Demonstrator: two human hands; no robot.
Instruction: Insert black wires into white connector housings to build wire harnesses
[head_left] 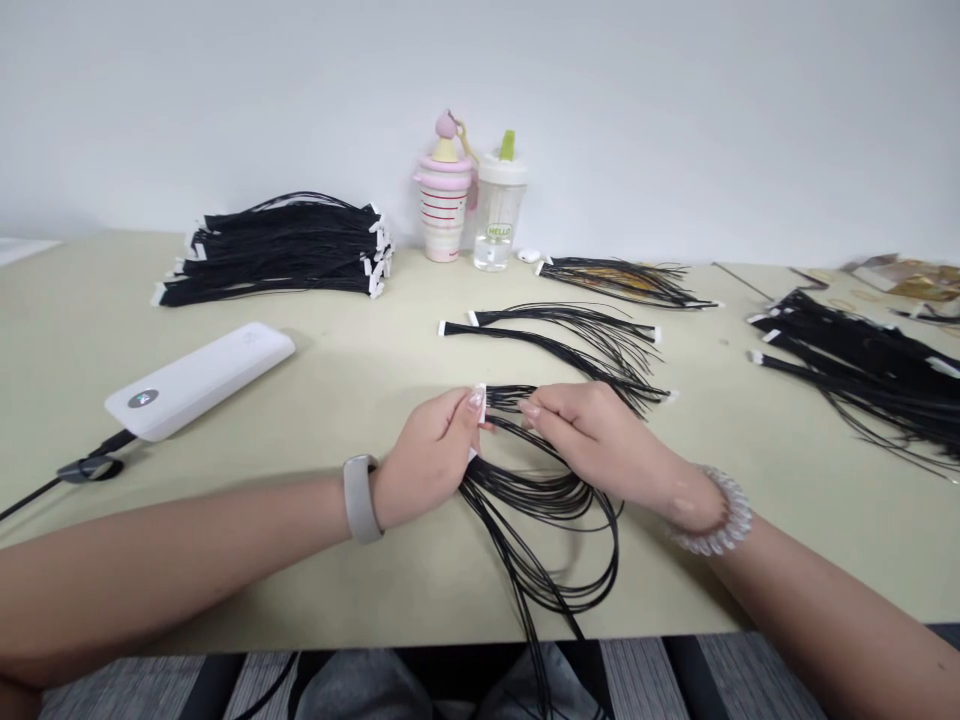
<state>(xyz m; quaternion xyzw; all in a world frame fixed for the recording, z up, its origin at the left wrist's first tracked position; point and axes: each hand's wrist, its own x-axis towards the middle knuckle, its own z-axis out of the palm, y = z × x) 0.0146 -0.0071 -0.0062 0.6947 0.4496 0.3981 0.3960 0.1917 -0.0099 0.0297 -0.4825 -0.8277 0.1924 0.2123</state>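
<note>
My left hand (431, 455) is closed, pinching the white connector end of a bundle of thin black wires (540, 520) between thumb and fingers. Just to its right, my right hand (592, 435) is closed on the same bundle, fingertips on the wires beside the connector. The wires loop down from both hands and hang over the table's front edge. A grey band sits on my left wrist and a clear coiled band on my right.
A stacked pile of wire harnesses (281, 250) lies at the back left, loose harnesses (559, 335) just behind my hands, more (862, 370) at the right. A white power bank (199, 378) with cable lies left. Two drink bottles (469, 200) stand by the wall.
</note>
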